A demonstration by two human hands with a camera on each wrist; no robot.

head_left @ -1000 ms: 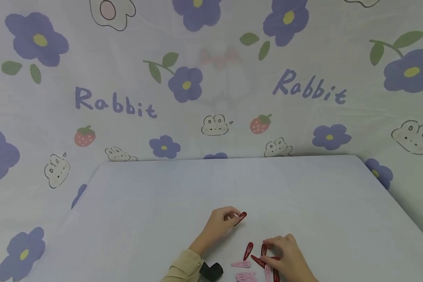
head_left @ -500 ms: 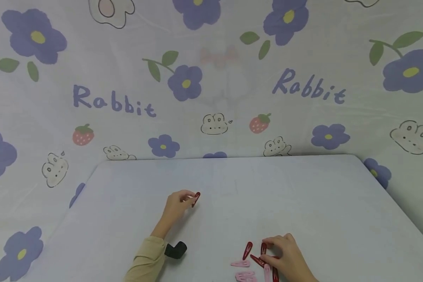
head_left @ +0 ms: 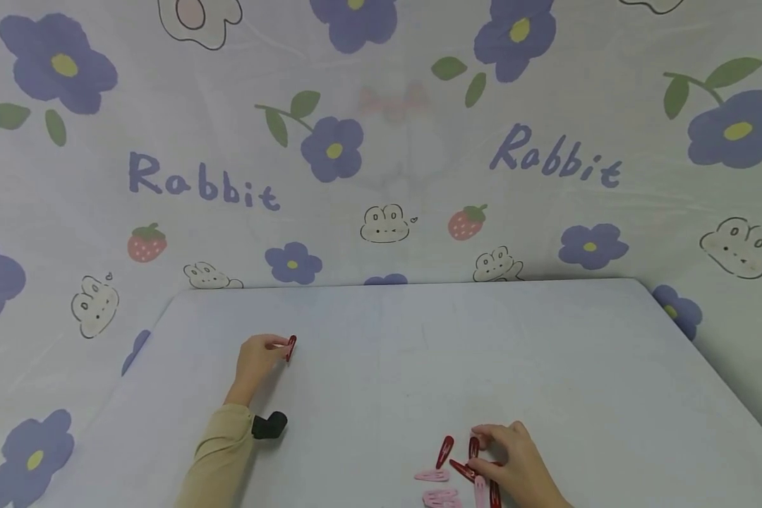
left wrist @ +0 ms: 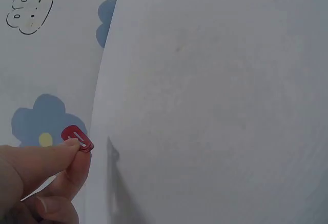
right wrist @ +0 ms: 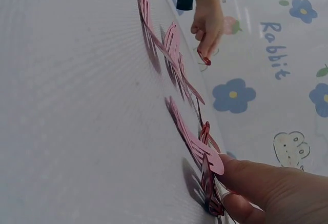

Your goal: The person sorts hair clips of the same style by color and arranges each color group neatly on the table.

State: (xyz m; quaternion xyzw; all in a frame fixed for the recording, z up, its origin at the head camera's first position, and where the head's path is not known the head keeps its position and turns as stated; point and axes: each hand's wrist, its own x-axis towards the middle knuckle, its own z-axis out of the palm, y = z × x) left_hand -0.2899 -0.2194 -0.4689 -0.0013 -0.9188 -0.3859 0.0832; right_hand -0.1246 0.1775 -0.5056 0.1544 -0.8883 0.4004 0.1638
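Out over the left part of the table, my left hand [head_left: 254, 363] pinches a dark red snap hair clip [head_left: 291, 347] between thumb and fingertip. The left wrist view shows the same clip [left wrist: 77, 138] with its slot facing up and one end hidden by the thumb. Near the front, my right hand [head_left: 517, 458] has thumb and index finger at opposite ends of another dark red hair clip [head_left: 473, 447]. Around it lie more red hair clips [head_left: 444, 451] and several pink hair clips [head_left: 432, 475], some partly hidden by the right hand.
The white table [head_left: 381, 367] stretches back to a cloth backdrop [head_left: 406, 169] printed with flowers, strawberries and rabbits. A black wrist mount [head_left: 269, 425] sits at the left sleeve cuff [head_left: 238, 416].
My left hand has travelled left and farther back across the table, carrying the red hair clip away from the pile. The right hand stays among the clips.
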